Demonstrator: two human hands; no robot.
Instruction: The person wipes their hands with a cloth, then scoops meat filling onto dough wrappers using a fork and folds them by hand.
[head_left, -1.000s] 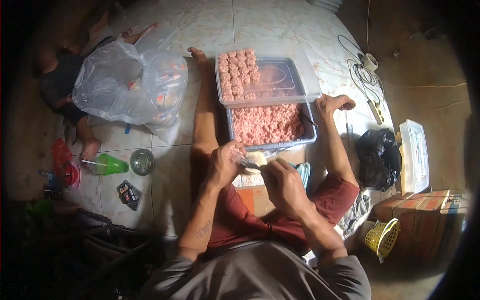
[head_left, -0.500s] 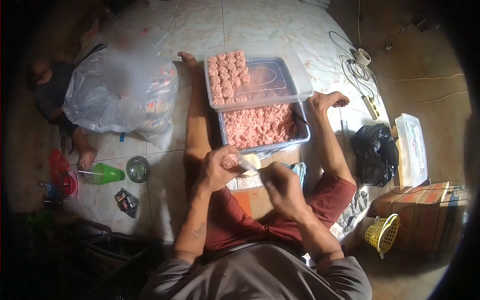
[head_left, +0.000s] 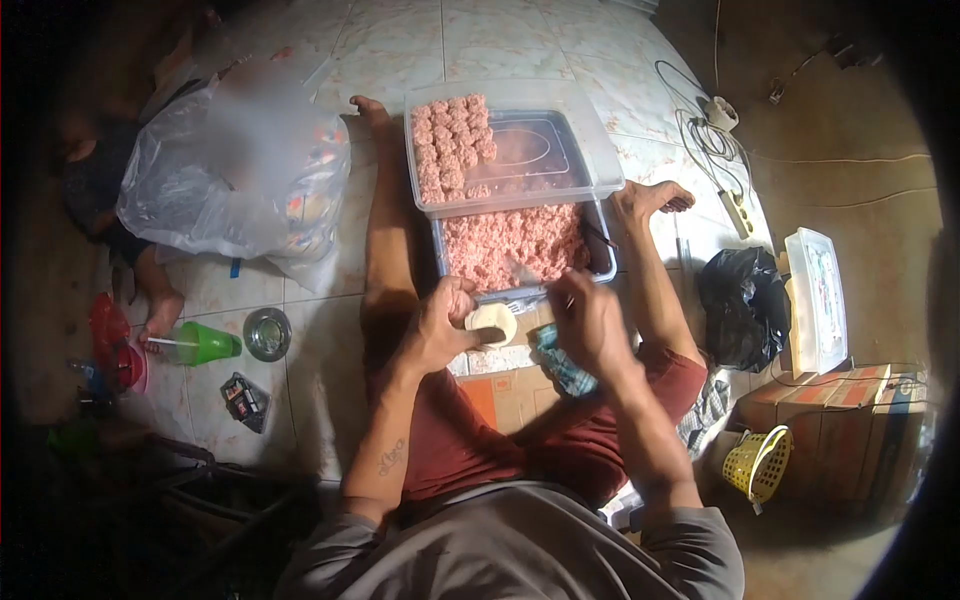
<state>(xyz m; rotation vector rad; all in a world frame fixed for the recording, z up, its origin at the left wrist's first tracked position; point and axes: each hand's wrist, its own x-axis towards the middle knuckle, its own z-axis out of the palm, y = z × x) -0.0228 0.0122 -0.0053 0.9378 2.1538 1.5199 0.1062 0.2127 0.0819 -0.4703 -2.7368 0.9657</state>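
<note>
My left hand [head_left: 440, 325] is closed round a lump of pink minced meat [head_left: 458, 300]. Just right of it stands a small cream-coloured cup [head_left: 492, 326]. My right hand [head_left: 590, 325] is closed on a knife [head_left: 522, 272], whose blurred blade reaches over the minced meat [head_left: 500, 240] in the lower tub [head_left: 612, 262]. Across the back of that tub rests a clear plastic tray [head_left: 600, 170], with rows of meat lumps [head_left: 450, 140] in its left part. A blue patterned cloth [head_left: 562, 360] lies below my right hand.
Left are a large plastic bag [head_left: 200, 190], a green cup [head_left: 212, 343], a glass ashtray [head_left: 267, 333] and another person's foot [head_left: 162, 312]. Right are a black bag [head_left: 742, 305], a lidded box [head_left: 822, 300], a yellow basket [head_left: 758, 465], a carton [head_left: 815, 420] and a power strip [head_left: 737, 214].
My right hand has moved away from my left hand, up and right, carrying the blade over the meat tub. The cream cup and blue cloth now show more fully.
</note>
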